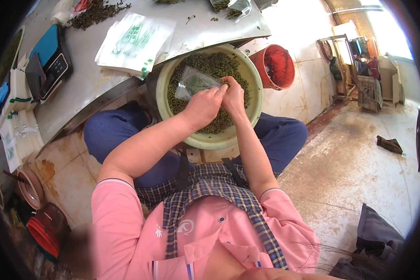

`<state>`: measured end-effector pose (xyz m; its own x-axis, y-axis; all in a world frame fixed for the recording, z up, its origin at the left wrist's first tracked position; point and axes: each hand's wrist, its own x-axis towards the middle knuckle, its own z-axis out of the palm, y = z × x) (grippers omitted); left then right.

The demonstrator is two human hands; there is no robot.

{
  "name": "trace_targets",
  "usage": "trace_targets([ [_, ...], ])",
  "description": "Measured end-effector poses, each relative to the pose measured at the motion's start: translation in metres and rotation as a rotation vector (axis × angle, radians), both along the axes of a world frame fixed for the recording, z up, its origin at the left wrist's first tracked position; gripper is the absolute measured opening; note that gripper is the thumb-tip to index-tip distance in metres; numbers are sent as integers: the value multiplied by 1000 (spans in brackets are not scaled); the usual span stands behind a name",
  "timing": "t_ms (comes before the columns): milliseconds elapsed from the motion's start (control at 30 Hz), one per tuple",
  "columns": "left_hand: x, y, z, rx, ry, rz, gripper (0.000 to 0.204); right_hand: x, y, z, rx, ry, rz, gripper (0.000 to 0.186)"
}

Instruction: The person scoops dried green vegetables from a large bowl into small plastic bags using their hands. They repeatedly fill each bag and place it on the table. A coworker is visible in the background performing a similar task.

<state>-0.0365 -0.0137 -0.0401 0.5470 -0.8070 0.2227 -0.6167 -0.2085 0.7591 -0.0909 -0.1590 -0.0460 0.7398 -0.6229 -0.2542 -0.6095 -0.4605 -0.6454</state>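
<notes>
Both hands pinch the clear bag (194, 83), left hand (203, 106) nearer its mouth than right hand (233, 95), bag trailing up-left over the basin (205, 139).

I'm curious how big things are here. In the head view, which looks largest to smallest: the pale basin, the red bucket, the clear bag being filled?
1. Pale basin, the largest.
2. Red bucket.
3. Clear bag, held by the left hand and right hand; partly hidden, so unsure against the bucket.

Both hands (217, 100) hold a clear bag (196, 84) over a leaf-filled basin (210, 140).
</notes>
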Motion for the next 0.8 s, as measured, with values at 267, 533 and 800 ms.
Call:
trace_targets([
  [267,23,1,0,-49,201,72,34,-8,-12,30,220,-165,213,72],
  [533,42,10,15,-66,64,-20,73,-3,-13,17,457,-201,-55,25],
  [800,43,6,-12,23,158,106,50,-11,-21,56,476,-366,-87,23],
])
